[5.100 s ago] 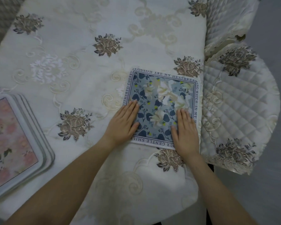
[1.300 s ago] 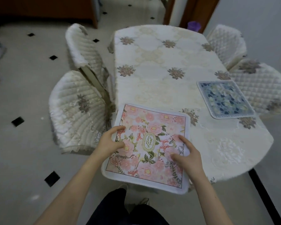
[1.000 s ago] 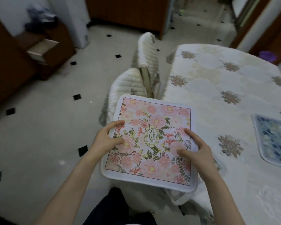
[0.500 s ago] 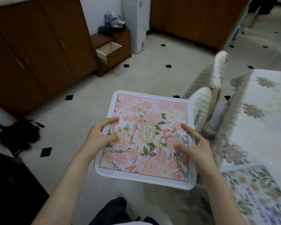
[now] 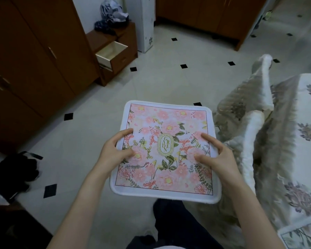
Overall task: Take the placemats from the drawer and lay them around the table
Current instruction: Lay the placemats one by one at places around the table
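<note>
pink mat (image 5: 166, 150) held flat over the floor, left of the table (image 5: 305, 141), not yet laid. left hand (image 5: 113, 153) and right hand (image 5: 217, 157) each have a grip clamped on a side edge, thumbs on top. one mat (image 5: 302, 236) lies at the table's near corner; judged partway, this one left to place. drawer (image 5: 111, 54) stands open; the visible part looks bare, contents otherwise unclear. chairs (image 5: 250, 126) beside the table.

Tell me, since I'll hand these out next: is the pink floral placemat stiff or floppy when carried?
Probably fairly stiff: the pink floral placemat stays flat though the left hand and right hand grip only its side edges. Likely light, as thumbs on top suffice. Its padded white rim suggests fabric, so not slippery.
</note>
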Demonstrator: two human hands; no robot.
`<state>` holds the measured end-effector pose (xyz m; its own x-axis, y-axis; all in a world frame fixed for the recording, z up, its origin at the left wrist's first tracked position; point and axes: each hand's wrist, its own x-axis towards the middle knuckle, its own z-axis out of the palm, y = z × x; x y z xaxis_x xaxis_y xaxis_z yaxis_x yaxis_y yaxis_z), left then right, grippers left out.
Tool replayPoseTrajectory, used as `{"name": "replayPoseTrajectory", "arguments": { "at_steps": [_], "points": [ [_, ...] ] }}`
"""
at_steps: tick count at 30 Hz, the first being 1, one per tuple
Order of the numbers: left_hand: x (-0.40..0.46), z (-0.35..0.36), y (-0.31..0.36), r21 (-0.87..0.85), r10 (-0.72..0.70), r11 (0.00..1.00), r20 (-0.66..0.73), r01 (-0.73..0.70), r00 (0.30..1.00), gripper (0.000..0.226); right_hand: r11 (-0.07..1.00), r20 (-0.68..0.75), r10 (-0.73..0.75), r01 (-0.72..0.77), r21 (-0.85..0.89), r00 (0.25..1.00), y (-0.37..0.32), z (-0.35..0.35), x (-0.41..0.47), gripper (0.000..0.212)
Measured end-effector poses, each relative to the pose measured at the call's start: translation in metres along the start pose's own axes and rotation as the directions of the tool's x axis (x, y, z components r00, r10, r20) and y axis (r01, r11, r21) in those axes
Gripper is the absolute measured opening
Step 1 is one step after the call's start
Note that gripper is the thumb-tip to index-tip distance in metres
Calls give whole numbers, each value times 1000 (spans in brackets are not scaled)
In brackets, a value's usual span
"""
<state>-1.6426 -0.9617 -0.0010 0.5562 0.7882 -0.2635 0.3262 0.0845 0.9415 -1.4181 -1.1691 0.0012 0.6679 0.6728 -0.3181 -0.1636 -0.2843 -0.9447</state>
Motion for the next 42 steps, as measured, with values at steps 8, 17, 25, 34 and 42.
{"name": "replayPoseTrajectory", "arguments": {
  "at_steps": [8, 17, 25, 34, 42],
  "points": [
    [178, 29, 52, 32, -9, 999, 71, 7, 997, 61, 998, -78, 38, -34, 44, 996, -40, -9, 157, 67],
    [360, 58, 136, 79, 23, 996, 138, -34, 990, 62, 999, -157, 34, -27, 42, 987, -114, -25, 313, 68],
    [546, 108, 178, 124, 38, 989, 315, -81, 948, 62, 994, -315, 65, -32, 109, 947, -148, -41, 455, 69],
    [733, 228, 272, 160, 81, 952, 690, -261, 719, 63, 969, -673, 147, 31, 245, 725, -200, -77, 547, 64],
    [813, 391, 323, 124, 80, 906, 888, -404, 452, 61, 939, -850, 262, 82, 333, 457, -207, -150, 595, 64]
  ]
}}
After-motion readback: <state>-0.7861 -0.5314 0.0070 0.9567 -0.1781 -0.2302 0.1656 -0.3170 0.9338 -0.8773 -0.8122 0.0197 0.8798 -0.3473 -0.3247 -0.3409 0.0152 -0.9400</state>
